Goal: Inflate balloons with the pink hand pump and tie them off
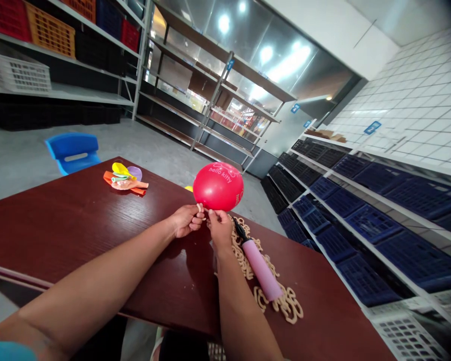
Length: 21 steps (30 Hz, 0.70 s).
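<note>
An inflated red balloon [218,186] with "hello kitty" printed on it stands just above my two hands over the table. My right hand [221,228] is closed, pinching at the balloon's neck. Closed close beside it, my left hand [188,221] grips a short beige band, part of which shows above the fingers. The fingers hide most of the neck. To the right of my right hand lies a pink balloon pump [262,271] with a black nozzle, resting on a spread of beige loops [291,306].
Several uninflated balloons [126,179] lie on the left of the dark red table [60,225]. A blue chair [73,150] stands behind it. A yellow object [189,189] peeks out beside the balloon. Shelves with dark blue crates [372,220] line the right; a metal rack [210,108] stands beyond.
</note>
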Each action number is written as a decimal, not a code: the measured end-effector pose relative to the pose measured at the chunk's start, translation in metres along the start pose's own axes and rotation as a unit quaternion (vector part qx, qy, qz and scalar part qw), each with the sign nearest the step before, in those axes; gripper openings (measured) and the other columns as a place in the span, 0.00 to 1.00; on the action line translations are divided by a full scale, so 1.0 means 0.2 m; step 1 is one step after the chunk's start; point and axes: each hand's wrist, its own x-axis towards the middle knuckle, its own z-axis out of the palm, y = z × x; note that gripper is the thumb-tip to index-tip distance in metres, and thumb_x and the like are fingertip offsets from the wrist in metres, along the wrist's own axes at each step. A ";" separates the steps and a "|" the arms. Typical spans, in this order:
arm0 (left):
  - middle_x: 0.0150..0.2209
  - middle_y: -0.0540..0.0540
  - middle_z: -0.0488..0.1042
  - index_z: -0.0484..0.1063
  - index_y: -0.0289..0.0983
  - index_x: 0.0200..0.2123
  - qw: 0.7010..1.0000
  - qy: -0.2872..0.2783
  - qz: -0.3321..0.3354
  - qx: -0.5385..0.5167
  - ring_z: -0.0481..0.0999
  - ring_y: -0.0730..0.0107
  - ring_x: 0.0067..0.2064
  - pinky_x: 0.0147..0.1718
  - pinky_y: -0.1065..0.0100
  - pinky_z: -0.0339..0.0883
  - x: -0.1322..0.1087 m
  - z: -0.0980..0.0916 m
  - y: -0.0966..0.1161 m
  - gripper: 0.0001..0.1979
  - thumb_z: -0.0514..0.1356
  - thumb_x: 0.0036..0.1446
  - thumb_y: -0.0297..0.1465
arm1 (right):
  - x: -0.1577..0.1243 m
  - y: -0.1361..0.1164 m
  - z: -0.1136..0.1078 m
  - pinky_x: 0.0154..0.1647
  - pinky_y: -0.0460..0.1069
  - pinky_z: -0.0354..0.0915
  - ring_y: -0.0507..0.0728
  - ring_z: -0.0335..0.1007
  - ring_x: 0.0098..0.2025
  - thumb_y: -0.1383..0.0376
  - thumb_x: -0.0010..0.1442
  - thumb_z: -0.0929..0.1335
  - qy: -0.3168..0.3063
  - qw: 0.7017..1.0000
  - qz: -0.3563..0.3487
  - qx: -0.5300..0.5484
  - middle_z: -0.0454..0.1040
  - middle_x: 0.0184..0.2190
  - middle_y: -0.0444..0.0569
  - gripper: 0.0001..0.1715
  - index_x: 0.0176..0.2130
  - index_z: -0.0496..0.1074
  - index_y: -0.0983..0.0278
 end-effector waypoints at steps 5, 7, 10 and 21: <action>0.16 0.54 0.56 0.61 0.34 0.22 0.963 0.118 0.135 0.204 0.50 0.84 0.13 0.12 0.77 0.39 0.05 -0.05 -0.05 0.13 0.55 0.54 0.35 | -0.04 -0.05 -0.01 0.19 0.44 0.58 0.49 0.60 0.18 0.54 0.50 0.65 -0.077 0.996 -0.035 -0.027 0.68 0.18 0.41 0.15 0.28 0.70 0.64; 0.15 0.53 0.58 0.62 0.35 0.20 0.928 0.147 0.189 0.286 0.53 0.82 0.14 0.14 0.75 0.42 0.06 -0.09 -0.06 0.13 0.55 0.53 0.35 | -0.05 -0.07 -0.02 0.20 0.44 0.58 0.49 0.60 0.18 0.56 0.51 0.65 -0.106 0.993 -0.049 -0.031 0.68 0.18 0.40 0.13 0.29 0.70 0.63; 0.16 0.51 0.61 0.63 0.35 0.20 0.873 0.170 0.229 0.397 0.57 0.78 0.18 0.17 0.74 0.47 0.08 -0.12 -0.06 0.14 0.53 0.54 0.35 | -0.06 -0.08 -0.03 0.23 0.44 0.60 0.49 0.62 0.21 0.58 0.52 0.64 -0.120 0.987 -0.081 -0.067 0.69 0.19 0.41 0.11 0.30 0.71 0.63; 0.26 0.46 0.69 0.65 0.36 0.27 0.703 0.163 0.252 0.644 0.67 0.71 0.28 0.29 0.71 0.56 0.07 -0.10 -0.08 0.14 0.45 0.58 0.32 | -0.03 -0.16 -0.07 0.43 0.49 0.62 0.54 0.65 0.39 0.64 0.57 0.61 -0.114 0.948 -0.265 -0.137 0.69 0.33 0.48 0.09 0.32 0.70 0.62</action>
